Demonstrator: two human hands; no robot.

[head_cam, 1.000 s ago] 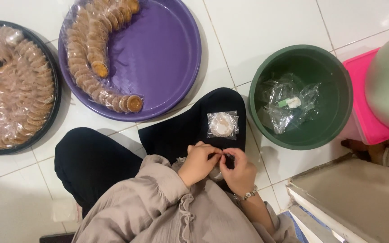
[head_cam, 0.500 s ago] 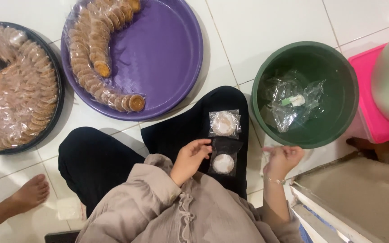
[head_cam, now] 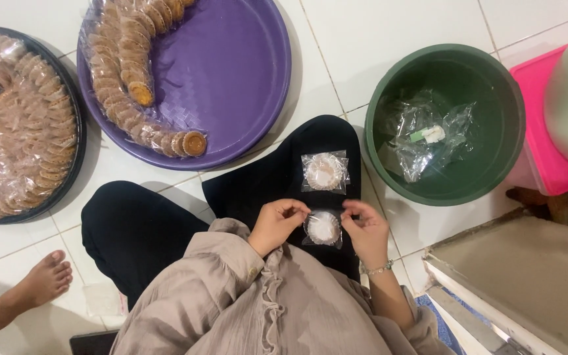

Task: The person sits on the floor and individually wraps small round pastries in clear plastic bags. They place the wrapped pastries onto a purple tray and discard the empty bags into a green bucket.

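One packet done on lap; left hand, right hand pinching second packet; purple tray half-filled.

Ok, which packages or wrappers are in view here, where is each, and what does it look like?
Small clear packet: on the lap, pinched between left hand and right hand; holds a round whitish piece.
Second clear packet: on the black-clad knee; square, round pale piece inside.
Crumpled clear bags: in the green tub.
Wrapped brown rounds: curved row on the purple tray.
No labels, signs or screens.
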